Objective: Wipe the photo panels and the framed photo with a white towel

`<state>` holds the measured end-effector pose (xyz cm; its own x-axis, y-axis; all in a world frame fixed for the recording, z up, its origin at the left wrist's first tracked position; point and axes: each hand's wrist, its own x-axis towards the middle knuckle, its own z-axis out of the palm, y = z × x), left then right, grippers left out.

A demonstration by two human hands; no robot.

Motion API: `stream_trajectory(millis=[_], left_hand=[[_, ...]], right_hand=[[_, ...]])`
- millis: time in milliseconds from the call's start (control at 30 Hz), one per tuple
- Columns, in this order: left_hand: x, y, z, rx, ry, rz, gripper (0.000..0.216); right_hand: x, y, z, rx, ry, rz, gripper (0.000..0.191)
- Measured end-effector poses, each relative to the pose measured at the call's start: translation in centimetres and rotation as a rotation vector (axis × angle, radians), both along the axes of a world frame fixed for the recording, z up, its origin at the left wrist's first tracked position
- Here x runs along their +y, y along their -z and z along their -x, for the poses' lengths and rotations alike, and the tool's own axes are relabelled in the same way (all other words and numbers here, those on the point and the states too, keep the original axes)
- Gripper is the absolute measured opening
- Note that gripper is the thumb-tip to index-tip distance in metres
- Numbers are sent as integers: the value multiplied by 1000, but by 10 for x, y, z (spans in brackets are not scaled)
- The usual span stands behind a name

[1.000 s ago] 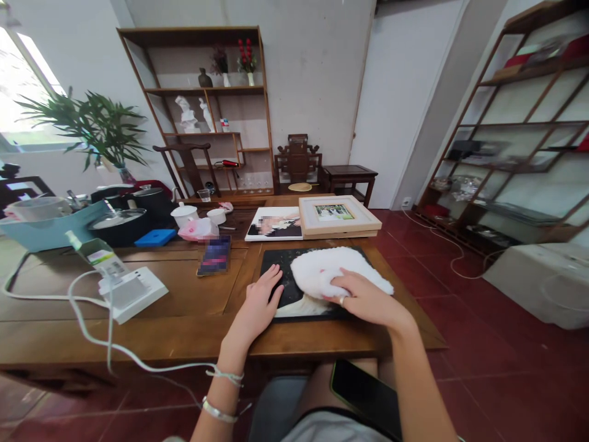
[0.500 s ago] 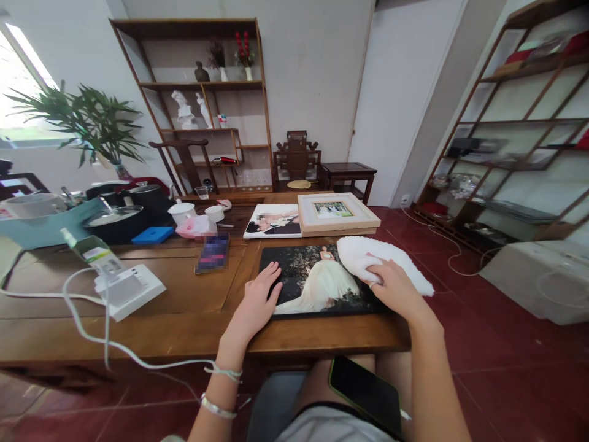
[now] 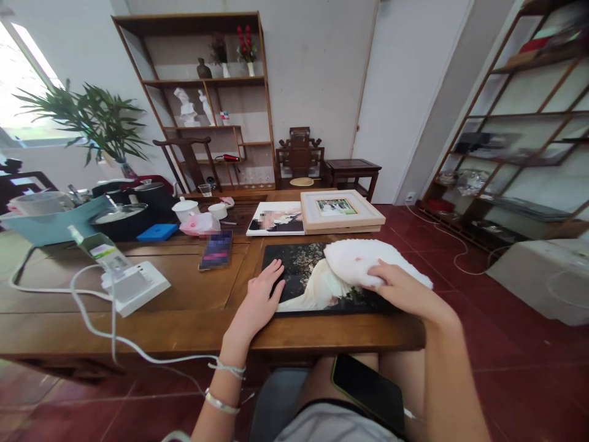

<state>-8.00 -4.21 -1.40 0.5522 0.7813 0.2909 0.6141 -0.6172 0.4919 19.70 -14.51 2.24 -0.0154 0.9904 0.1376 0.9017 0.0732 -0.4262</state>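
A dark photo panel (image 3: 294, 270) showing a figure in a long white gown lies flat near the table's front edge. My left hand (image 3: 264, 291) rests on its left end, palm down with the fingers stretched out. In my right hand (image 3: 396, 285) is a folded white towel (image 3: 368, 255), gripped near its front edge. The towel lies over the panel's right part, hiding the upper half of the pictured figure, and overhangs the right side.
Behind the panel are a white photo print (image 3: 276, 219) and a light wooden picture frame (image 3: 375, 219). A white box (image 3: 142, 285) with a cable (image 3: 138, 353) lies left on the wooden table (image 3: 193, 334). A phone (image 3: 368, 387) sits on my lap.
My right hand has slid the towel left across the panel, so it now covers the pictured figure's upper part. My left hand stays on the panel's left end. The view has shifted slightly.
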Motion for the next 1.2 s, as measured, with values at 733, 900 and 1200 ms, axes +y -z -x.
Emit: stream_trajectory(millis=[733, 900, 1200], left_hand=[[-1, -2, 0, 19, 14, 10, 38], [-1, -2, 0, 11, 15, 15, 39], [-2, -1, 0, -7, 9, 14, 38]], right_hand=[[47, -6, 11, -63, -57, -27, 27], [3, 2, 38, -72, -71, -66, 38], [-42, 2, 66, -43, -222, -55, 41]])
